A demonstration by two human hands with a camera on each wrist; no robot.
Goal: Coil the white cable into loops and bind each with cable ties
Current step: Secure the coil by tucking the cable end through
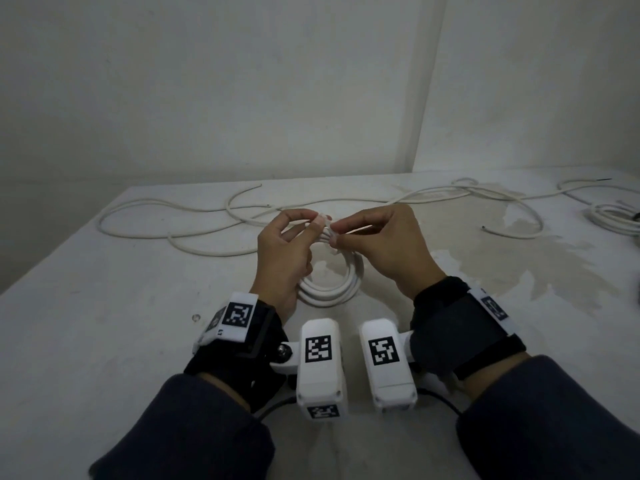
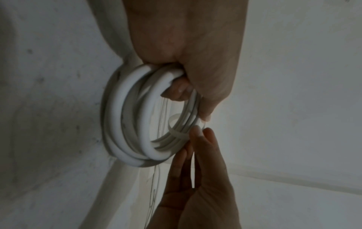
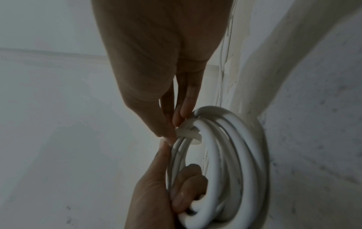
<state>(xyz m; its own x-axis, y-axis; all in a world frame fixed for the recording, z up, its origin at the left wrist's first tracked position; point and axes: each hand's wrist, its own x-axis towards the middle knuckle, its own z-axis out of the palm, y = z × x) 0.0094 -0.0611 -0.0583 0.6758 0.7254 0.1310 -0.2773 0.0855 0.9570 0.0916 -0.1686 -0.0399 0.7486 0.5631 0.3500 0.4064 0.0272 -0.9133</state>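
A coil of white cable stands on edge on the table, between my hands. My left hand grips the coil with curled lower fingers, while its thumb and forefinger pinch at the top. A pale cable tie wraps the coil's strands at the top. My right hand pinches that cable tie with thumb and fingertips. The tie's end is hidden between the fingertips.
Loose white cable sprawls over the white table behind my hands, running to the right. Another bundle of cable lies at the far right edge. The wall stands close behind.
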